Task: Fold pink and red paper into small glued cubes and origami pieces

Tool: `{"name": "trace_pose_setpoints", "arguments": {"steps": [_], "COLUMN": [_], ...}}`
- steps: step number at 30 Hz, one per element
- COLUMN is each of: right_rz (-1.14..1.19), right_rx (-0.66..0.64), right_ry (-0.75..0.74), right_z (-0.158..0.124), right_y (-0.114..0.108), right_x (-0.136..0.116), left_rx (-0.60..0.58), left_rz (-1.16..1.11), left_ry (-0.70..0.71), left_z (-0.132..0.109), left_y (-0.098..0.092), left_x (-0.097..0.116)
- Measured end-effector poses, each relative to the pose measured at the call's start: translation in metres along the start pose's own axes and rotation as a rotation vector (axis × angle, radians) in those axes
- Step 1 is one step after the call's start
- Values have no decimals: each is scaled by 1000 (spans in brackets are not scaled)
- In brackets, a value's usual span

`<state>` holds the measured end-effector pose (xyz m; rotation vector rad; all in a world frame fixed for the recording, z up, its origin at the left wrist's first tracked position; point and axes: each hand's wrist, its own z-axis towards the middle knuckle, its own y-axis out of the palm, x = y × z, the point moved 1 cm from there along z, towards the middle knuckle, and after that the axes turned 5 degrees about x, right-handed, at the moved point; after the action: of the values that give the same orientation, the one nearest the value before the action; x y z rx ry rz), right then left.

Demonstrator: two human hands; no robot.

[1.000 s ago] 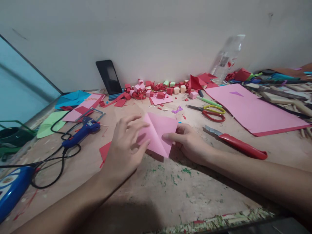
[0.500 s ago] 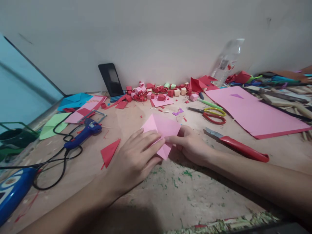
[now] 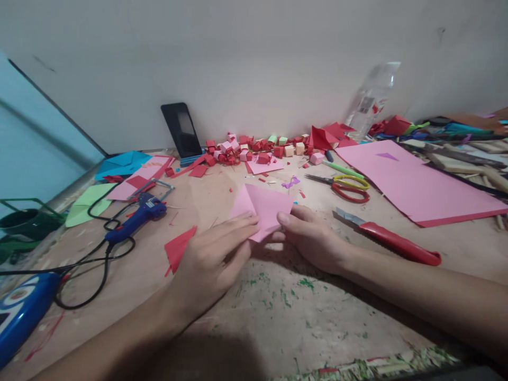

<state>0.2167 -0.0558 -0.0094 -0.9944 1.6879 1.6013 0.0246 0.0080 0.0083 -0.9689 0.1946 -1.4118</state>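
Note:
A creased pink sheet of paper [image 3: 270, 209] is held between both hands just above the table. My left hand [image 3: 222, 246] grips its left side, fingers lying over the paper and the thumb underneath. On the right edge, my right hand [image 3: 313, 233] pinches it, thumb on top and fingers below. The sheet's lower part is folded, and a crease runs down its left half. Beside my left hand lies a red paper triangle [image 3: 179, 247]. To the right of my right hand rests a red-handled knife [image 3: 397, 241], with yellow and red scissors [image 3: 347, 185] beyond it.
A blue glue gun [image 3: 137, 217] with a looping cable lies at left. Small paper cubes [image 3: 260, 151] line the wall beside a leaning phone [image 3: 181, 129]. A plastic bottle [image 3: 373, 100] and large pink sheets [image 3: 416, 182] are at right.
The paper's lower pointed corner is now folded up out of sight. My right thumb has shifted to the paper's right edge, and my left fingers have drawn back slightly.

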Motion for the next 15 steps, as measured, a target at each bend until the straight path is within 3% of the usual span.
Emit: {"name": "trace_pose_setpoints", "arguments": {"steps": [3,5,11,15], "right_rz": [23,-37,-13,-86], "right_rx": [-127,-135,-23,61], "right_ry": [-10,-43,6,-65], "right_z": [-3,-3,0,3], "right_y": [1,1,2,-1], "right_x": [-1,0,6,5], "left_rx": [46,48,-31,73], "left_rz": [-128,-206,-351,-419], "left_ry": [-148,-194,-261,-429], "left_z": [1,2,4,5], "left_y": [-2,-2,1,0], "left_x": [6,11,19,15]}}
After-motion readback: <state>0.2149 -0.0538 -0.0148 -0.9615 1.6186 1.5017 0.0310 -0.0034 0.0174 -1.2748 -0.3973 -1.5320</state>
